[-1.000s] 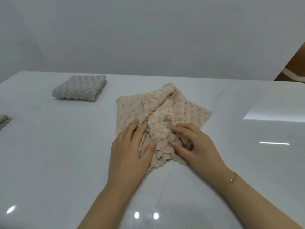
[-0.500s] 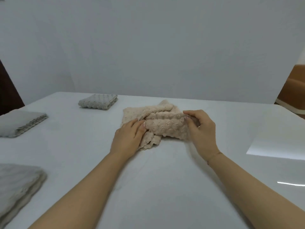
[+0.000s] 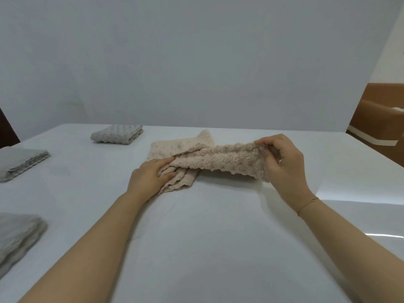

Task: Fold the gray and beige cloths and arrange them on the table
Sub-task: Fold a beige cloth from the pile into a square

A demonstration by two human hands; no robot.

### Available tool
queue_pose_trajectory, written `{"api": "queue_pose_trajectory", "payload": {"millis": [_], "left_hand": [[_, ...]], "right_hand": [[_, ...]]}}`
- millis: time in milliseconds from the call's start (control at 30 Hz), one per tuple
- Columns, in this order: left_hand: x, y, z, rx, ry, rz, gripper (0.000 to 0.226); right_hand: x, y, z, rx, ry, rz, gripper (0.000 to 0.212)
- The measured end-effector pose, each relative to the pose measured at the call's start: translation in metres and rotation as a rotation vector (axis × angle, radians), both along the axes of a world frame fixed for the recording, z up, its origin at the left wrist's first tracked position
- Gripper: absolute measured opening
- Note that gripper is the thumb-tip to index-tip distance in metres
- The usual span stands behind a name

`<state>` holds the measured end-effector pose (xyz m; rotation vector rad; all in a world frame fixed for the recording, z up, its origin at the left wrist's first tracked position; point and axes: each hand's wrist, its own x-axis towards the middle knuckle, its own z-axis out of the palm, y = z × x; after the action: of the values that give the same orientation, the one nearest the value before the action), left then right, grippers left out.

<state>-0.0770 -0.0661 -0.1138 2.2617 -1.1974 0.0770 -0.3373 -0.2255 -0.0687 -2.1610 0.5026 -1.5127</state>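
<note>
A fluffy beige cloth [image 3: 214,158] lies partly bunched in the middle of the white table [image 3: 207,237]. My right hand [image 3: 284,167] pinches its right end and holds that end lifted off the table. My left hand [image 3: 150,176] presses the cloth's left part down with straight fingers. A folded gray cloth [image 3: 117,134] sits at the far left. Another folded gray cloth [image 3: 20,161] lies at the left edge, and a third [image 3: 17,235] lies nearer to me on the left.
A pale wall stands behind the table. Brown furniture [image 3: 380,123] shows past the table's right edge. A bright glare patch [image 3: 360,191] lies on the table's right side.
My right hand has pulled the beige cloth's end out to the right and lifted it. The left hand stays on the cloth. The view has tilted up, showing more gray cloths.
</note>
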Motion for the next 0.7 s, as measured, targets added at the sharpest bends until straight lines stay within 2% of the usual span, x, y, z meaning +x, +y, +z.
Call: {"api": "queue_pose_trajectory", "payload": {"millis": [133, 200, 267, 333, 400, 433, 467, 533, 600, 700], "left_hand": [[0.014, 0.009, 0.001, -0.012, 0.036, 0.099, 0.037], [0.024, 0.015, 0.001, 0.015, 0.009, 0.171, 0.033], [0.03, 0.02, 0.0, 0.024, -0.037, 0.223, 0.03], [0.031, 0.022, -0.001, -0.003, -0.099, 0.222, 0.03], [0.023, 0.022, 0.003, -0.101, -0.176, 0.146, 0.031], [0.015, 0.021, 0.009, -0.168, -0.227, 0.077, 0.031], [0.005, 0.019, 0.016, -0.225, -0.257, -0.011, 0.032], [-0.027, 0.014, 0.031, -0.256, -0.134, -0.211, 0.034], [-0.058, 0.007, 0.034, -0.111, 0.031, -0.374, 0.039], [-0.074, -0.002, 0.017, 0.134, -0.071, -0.486, 0.042]], "right_hand": [[-0.001, 0.005, 0.008, 0.012, -0.073, -0.043, 0.02], [-0.002, 0.009, 0.013, 0.045, -0.006, 0.001, 0.021], [-0.004, 0.015, 0.021, 0.116, 0.231, 0.134, 0.023], [-0.008, 0.02, 0.03, 0.226, 0.667, 0.3, 0.019], [-0.012, 0.022, 0.037, 0.3, 1.1, 0.416, 0.01], [-0.014, 0.022, 0.039, 0.314, 1.222, 0.435, 0.01], [-0.016, 0.022, 0.041, 0.316, 1.275, 0.429, 0.014], [-0.018, 0.023, 0.046, 0.308, 1.284, 0.39, 0.02], [-0.02, 0.023, 0.049, 0.329, 1.308, 0.385, 0.023], [-0.021, 0.023, 0.049, 0.394, 1.341, 0.397, 0.024]]}}
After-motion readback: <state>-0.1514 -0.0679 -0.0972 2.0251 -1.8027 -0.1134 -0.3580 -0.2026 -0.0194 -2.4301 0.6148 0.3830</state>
